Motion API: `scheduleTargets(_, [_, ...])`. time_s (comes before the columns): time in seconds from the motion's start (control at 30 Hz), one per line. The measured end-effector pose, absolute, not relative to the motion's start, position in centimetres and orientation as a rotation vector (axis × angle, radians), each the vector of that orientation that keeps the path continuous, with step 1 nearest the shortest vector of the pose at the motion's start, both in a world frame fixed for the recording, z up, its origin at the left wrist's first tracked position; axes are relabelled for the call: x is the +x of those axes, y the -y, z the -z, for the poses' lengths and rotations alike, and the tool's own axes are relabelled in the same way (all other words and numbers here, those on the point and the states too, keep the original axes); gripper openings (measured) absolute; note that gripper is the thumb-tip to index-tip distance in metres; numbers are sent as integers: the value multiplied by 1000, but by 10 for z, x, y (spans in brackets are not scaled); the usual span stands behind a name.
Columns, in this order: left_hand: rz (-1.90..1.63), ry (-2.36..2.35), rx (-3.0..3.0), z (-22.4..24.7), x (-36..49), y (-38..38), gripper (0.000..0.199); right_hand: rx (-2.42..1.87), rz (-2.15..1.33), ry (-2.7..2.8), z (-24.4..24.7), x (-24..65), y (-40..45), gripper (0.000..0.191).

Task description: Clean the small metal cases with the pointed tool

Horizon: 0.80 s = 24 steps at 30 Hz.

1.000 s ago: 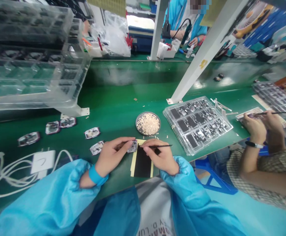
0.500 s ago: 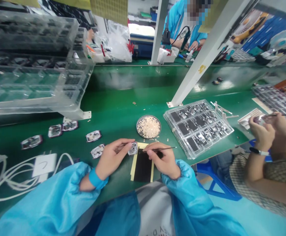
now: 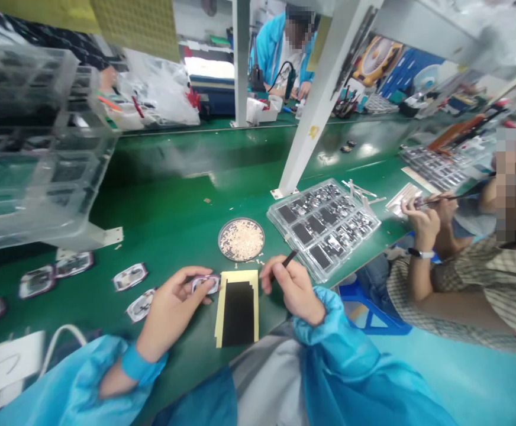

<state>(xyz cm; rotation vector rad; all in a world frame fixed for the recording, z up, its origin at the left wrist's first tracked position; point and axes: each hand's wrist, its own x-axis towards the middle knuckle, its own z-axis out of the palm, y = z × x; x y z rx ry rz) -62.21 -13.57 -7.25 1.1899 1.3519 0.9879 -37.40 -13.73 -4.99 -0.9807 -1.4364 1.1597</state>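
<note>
My left hand (image 3: pixel 173 307) is closed around the edge of a small rounded electronic part (image 3: pixel 205 284), pale-faced with a purple rim. To its right lies a yellow backing sheet (image 3: pixel 240 276) with a black strip layer (image 3: pixel 238 316) on top, its upper edge stepped. My right hand (image 3: pixel 291 287) is just right of that sheet, fingers pinching slim dark tweezers (image 3: pixel 290 258); their tips are hidden by the fingers. Behind both hands sits a round dish (image 3: pixel 241 239) of tiny pale and dark pieces.
More purple-rimmed parts (image 3: pixel 129 276) lie to the left, near a white charger (image 3: pixel 12 364) and cable. A clear tray (image 3: pixel 324 228) of electronic parts stands right of the dish, below a white post (image 3: pixel 311 127). Clear bins (image 3: pixel 31 195) rise at left. A co-worker's hands (image 3: pixel 426 219) work at right.
My right hand has drawn away from the black strips to the right, tweezers turned more upright. My left hand with the part has moved off the sheet's edge. The view has swung right.
</note>
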Motion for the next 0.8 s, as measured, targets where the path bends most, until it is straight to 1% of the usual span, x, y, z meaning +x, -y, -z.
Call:
scheduleTargets(0.03, [-982, -1346, 1181, 73, -622, 135, 40, -1065, -1074, 1497, 42, -363, 131, 33])
scheduleTargets(0.1, [-965, -1316, 1174, 73, -623, 135, 41, -1260, -772, 1635, 27, -337, 110, 24])
scheduleTargets(0.17, [-952, -1291, 1170, 73, -623, 135, 44, -1457, -438, 1760, 17, -310, 80, 23])
scheduleTargets(0.23, [-921, -1297, 1179, 72, -623, 136, 46, -1795, -222, 1928, 13, -287, 47, 24])
scheduleTargets(0.33, [-863, -1333, 1231, 69, -623, 136, 50, -1893, -218, 2010, 15, -268, 7, 22])
scheduleTargets(0.47, [-850, -1328, 1252, 68, -625, 135, 48, -1894, -285, 2082, 17, -265, -16, 14])
scheduleTargets(0.53, [-853, -1321, 1236, 68, -625, 135, 48, -1901, -294, 2083, 17, -265, -20, 15])
scheduleTargets(0.7, [-877, -1305, 1202, 65, -626, 134, 44, -1899, -271, 2004, 12, -265, -15, 25])
scheduleTargets(0.8, [-893, -1289, 1196, 61, -625, 136, 41, -1853, -264, 1958, 3, -276, 6, 17])
